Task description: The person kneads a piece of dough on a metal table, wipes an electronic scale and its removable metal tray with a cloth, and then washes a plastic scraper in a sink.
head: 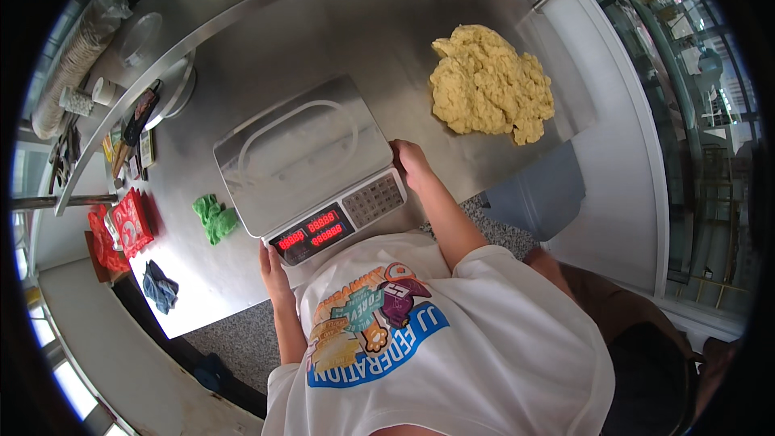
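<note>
A digital weighing scale (303,157) with a flat stainless-steel platform and a lit red display stands at an angle on the steel worktable (272,30). My left hand (273,269) holds its near left corner, beside the display. At its right edge, next to the keypad, my right hand (412,163) grips the side, the fingertips hidden behind the housing. A clear ring-shaped outline, perhaps tubing or a reflection, shows on the platform. Farther right lies a large lumpy mound of yellow dough (490,85), touched by neither hand.
Left of the scale lie a green cloth (214,218), a dark blue cloth (160,286) and red packets (133,223). A raised shelf edge (236,12) curves over the table's far left. A grey-blue bin (536,191) stands at right; another person's arm (548,269) is behind me.
</note>
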`<state>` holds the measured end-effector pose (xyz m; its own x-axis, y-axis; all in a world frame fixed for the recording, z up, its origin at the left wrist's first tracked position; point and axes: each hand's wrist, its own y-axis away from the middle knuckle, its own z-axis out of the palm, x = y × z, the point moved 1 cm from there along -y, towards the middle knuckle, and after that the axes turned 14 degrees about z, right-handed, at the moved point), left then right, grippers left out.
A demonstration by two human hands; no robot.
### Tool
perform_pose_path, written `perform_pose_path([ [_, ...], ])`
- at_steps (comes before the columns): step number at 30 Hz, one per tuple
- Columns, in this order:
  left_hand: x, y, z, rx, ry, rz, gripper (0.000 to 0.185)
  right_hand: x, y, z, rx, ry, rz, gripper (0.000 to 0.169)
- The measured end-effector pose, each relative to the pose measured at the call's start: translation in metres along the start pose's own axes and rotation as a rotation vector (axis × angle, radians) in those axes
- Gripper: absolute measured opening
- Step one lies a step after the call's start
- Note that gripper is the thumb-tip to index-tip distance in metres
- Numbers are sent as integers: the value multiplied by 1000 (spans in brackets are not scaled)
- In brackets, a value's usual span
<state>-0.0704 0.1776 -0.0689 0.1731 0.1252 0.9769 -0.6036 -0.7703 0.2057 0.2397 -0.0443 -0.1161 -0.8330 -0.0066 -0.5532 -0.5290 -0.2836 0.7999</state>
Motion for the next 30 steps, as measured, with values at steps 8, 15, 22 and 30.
perform_pose_path([
  [8,13,15,-3,78,20,-10,44,18,44,-53,213,246,-137,29],
  [15,16,34,-16,145,-76,-53,46,19,76,-84,205,286,-109,29],
  [22,0,73,-19,236,-169,-30,41,34,20,-137,377,884,-456,16],
  [30,-61,147,-25,136,-412,-129,35,-6,49,-105,145,912,-7,19],
])
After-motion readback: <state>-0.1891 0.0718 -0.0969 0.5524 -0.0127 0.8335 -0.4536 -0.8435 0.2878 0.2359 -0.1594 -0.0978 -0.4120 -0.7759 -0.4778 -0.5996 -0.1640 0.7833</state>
